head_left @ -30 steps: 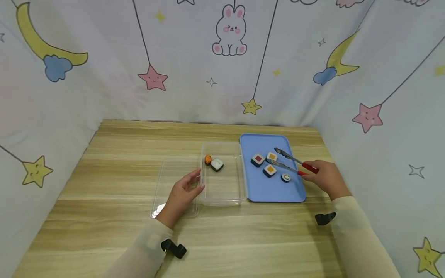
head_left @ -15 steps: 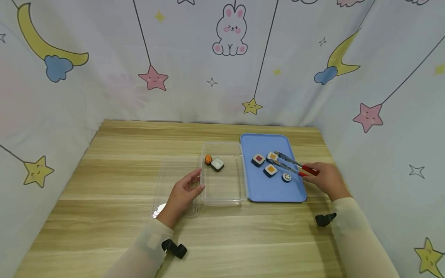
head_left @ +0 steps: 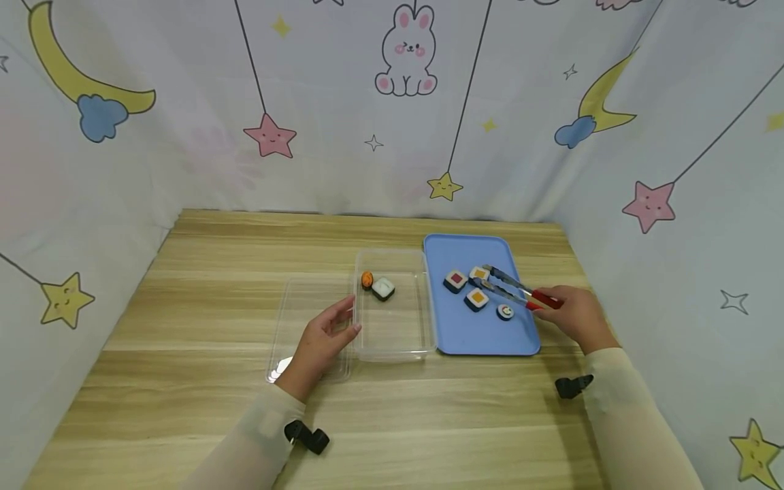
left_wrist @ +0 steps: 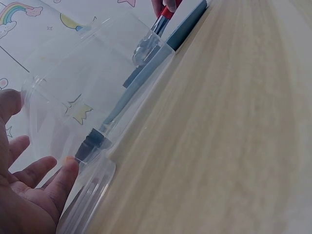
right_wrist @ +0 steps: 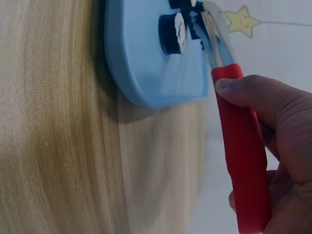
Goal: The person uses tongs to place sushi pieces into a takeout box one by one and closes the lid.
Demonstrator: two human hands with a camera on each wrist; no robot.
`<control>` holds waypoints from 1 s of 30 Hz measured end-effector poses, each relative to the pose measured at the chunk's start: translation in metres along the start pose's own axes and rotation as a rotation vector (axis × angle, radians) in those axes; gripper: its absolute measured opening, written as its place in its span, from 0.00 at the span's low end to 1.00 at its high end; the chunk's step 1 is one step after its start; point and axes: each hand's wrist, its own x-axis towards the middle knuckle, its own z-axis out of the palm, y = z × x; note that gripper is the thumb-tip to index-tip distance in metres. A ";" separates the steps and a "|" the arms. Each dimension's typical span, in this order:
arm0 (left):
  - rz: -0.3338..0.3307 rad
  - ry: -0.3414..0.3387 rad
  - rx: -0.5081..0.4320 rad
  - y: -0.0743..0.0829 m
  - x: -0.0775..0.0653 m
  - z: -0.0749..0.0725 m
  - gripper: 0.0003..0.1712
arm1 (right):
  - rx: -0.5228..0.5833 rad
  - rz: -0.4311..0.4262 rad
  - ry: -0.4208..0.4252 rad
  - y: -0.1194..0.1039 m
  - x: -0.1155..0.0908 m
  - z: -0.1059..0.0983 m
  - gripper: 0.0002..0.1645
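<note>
My right hand [head_left: 574, 317] grips red-handled metal tongs [right_wrist: 241, 156] over the blue tray [head_left: 484, 340]. The tongs' tips stand at either side of a sushi roll with an orange centre [head_left: 480, 273]. Close by on the tray lie a red-centred roll [head_left: 455, 280], a second orange-centred roll [head_left: 476, 299] and a small round roll [head_left: 505, 312]. My left hand [head_left: 321, 346] rests at the left wall of a clear plastic box [head_left: 395, 354], fingers spread and loosely bent. In the box sit an orange-topped piece [head_left: 367, 280] and a white-topped piece [head_left: 383, 288].
A clear lid [head_left: 280, 333] lies on the wooden table [head_left: 196, 286] left of the box, partly under my left hand. The box's right side adjoins the tray. A patterned white curtain [head_left: 331, 170] rises behind the table and along both sides.
The two arms of the tongs have drawn slightly closer together around the back orange-centred roll. My left hand, the box and the other pieces stay in place.
</note>
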 end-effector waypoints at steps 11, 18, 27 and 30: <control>0.006 -0.003 0.000 0.000 0.001 0.000 0.36 | 0.051 -0.004 -0.001 -0.013 0.005 -0.009 0.30; 0.009 -0.003 0.003 0.000 0.001 0.000 0.36 | 0.060 -0.017 0.003 -0.036 0.011 -0.019 0.30; 0.010 -0.005 -0.001 -0.002 0.002 -0.001 0.37 | 0.125 -0.088 0.026 -0.075 0.020 -0.021 0.28; 0.012 -0.003 0.005 -0.002 0.002 -0.001 0.37 | 0.146 -0.126 0.022 -0.090 0.021 -0.020 0.26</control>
